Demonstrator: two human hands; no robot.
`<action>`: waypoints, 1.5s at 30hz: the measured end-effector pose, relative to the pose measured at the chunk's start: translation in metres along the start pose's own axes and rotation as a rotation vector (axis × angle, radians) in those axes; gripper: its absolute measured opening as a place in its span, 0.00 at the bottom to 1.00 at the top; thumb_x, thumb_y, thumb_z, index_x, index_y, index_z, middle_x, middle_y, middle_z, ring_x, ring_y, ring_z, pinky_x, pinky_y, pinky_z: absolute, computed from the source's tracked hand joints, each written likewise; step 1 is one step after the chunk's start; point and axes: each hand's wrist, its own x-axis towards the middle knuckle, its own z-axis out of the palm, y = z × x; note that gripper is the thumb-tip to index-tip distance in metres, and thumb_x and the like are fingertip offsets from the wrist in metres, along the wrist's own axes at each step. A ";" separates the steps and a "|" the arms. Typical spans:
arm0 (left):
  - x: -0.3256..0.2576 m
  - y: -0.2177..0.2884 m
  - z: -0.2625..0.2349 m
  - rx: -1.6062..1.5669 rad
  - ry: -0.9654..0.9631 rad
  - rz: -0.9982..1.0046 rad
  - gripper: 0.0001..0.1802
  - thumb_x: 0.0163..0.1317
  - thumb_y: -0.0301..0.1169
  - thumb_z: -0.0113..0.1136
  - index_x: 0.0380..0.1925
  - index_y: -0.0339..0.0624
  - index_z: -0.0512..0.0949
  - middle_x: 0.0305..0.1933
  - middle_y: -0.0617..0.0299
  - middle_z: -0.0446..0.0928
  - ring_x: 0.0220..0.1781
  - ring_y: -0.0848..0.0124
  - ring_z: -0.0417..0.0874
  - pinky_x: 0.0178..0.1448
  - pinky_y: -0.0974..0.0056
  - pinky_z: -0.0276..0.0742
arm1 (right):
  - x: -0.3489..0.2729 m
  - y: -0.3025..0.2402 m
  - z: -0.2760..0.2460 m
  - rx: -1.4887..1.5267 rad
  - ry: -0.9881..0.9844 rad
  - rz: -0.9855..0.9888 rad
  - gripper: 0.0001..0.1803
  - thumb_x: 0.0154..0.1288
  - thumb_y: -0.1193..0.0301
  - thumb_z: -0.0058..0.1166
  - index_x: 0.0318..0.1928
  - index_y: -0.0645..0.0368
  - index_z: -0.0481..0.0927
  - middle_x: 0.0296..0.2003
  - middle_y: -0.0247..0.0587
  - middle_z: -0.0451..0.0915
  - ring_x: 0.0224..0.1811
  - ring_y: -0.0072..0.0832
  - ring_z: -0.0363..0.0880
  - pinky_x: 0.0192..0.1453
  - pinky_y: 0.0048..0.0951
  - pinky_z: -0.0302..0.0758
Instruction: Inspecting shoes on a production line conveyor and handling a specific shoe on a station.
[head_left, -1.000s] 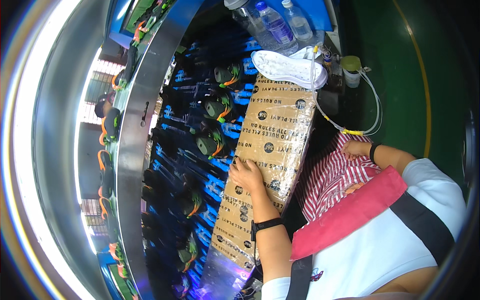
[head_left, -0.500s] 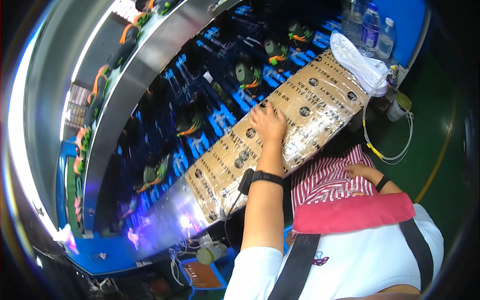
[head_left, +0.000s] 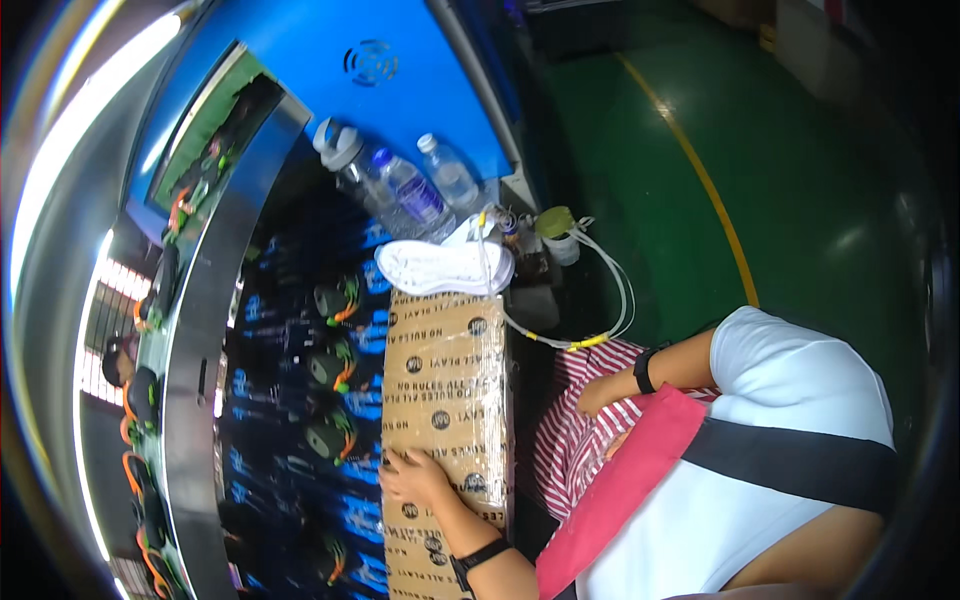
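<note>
My left hand (head_left: 412,478) lies flat, fingers spread, on the left edge of a long ledge covered with brown cardboard (head_left: 440,372) under shiny clear film. It holds nothing. My right hand (head_left: 598,394) rests on the red-and-white striped cloth (head_left: 560,445) over my lap; its fingers are mostly tucked from sight, so their state is unclear. A white shoe sole (head_left: 440,267) lies across the far end of the cardboard. Left of the ledge, dark shoe uppers with green and orange trim (head_left: 328,440) sit in a row among blue holders (head_left: 365,400).
Behind the sole stand a grey-lidded bottle (head_left: 340,150), a purple-labelled bottle (head_left: 415,195) and a clear bottle (head_left: 450,175). White tubing (head_left: 625,300) loops beside a jar with a yellowish lid (head_left: 556,222). A curved metal rail (head_left: 200,350) carries more shoes. A blue machine panel (head_left: 300,50) rises behind.
My view has swung to the right, so the ledge now runs nearly straight away from me and more green floor shows. My left hand stays on the cardboard, my right on the striped cloth.
</note>
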 end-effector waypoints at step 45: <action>0.012 -0.027 -0.042 -0.961 -0.344 0.277 0.21 0.56 0.29 0.51 0.51 0.36 0.70 0.37 0.52 0.76 0.31 0.70 0.77 0.35 0.67 0.74 | 0.140 -0.214 -0.103 0.394 0.480 -0.494 0.08 0.53 0.76 0.44 0.32 0.64 0.76 0.23 0.48 0.77 0.23 0.38 0.76 0.28 0.32 0.71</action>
